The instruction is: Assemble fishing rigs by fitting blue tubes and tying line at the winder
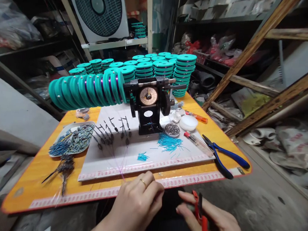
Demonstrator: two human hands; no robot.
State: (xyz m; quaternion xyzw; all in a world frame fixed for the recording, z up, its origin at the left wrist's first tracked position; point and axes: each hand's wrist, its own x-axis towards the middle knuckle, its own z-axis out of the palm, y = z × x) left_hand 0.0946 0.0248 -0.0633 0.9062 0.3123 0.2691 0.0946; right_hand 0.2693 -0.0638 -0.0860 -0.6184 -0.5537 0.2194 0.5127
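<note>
My left hand (138, 202), a ring on one finger, is closed at the table's front edge. A thin purple line (122, 171) runs from the board down to its curled fingers; the fingertips are hidden. To its right, below the edge, my right hand (217, 222) grips red-handled snips (204, 228), whose working end is partly covered. Beyond the hands, small dark swivel-like pieces (111, 137) on thin stems stand on the white board (100, 169). Short blue tubes (169, 142) lie in loose piles there. A black winder (149, 111) with a dial carries a row of teal spools (87, 89).
Blue-handled pliers (223, 155) lie at the right edge of the yellow table (24, 191). A tray (75, 126) of small parts sits left, beside a dark bundle (64, 169). Stacked teal spools (164, 68) stand behind. A wooden ladder (242, 62) leans right; a fan (98, 6) stands behind.
</note>
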